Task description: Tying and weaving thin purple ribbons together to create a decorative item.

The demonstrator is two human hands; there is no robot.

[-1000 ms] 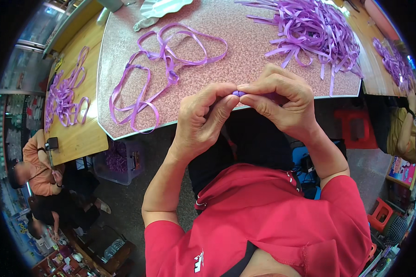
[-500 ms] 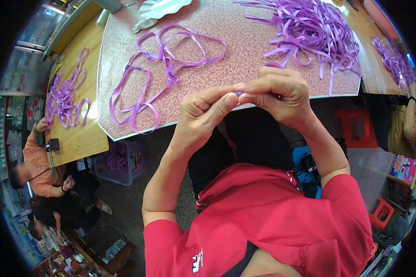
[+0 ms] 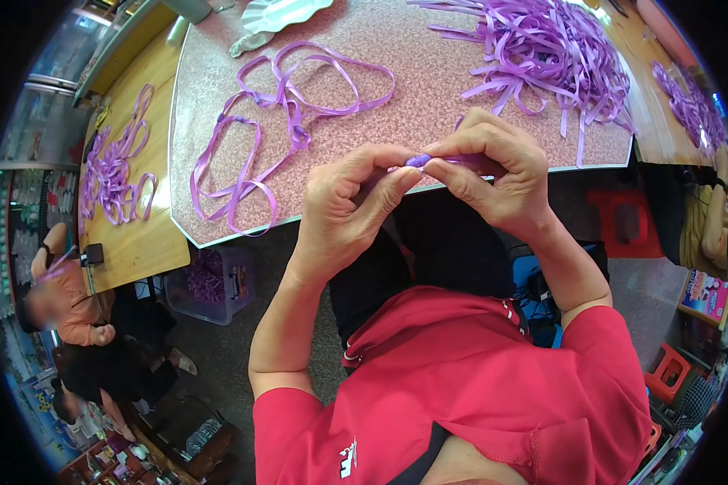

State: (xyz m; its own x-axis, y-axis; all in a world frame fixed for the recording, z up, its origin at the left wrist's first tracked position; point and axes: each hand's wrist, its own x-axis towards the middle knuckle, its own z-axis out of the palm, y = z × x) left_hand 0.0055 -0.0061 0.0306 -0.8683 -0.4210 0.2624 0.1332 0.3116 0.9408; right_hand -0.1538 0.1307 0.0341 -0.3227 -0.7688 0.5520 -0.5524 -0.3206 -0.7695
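My left hand and my right hand meet at the near edge of a speckled pink tabletop. Between their fingertips both pinch a small piece of purple ribbon, of which only a short bit shows. The rest of that ribbon is hidden under my fingers. To the left of my hands lies a chain of looped purple ribbons on the tabletop. Beyond my right hand sits a loose pile of cut purple ribbon strips.
A wooden table on the left carries more ribbon loops. A person in an orange top sits below it. A clear bin of purple pieces stands under the table. Red stools stand at the right. A white dish lies at the far edge.
My hands have stayed pressed together on the ribbon piece and shifted their fingers slightly. The person at the left has moved an arm.
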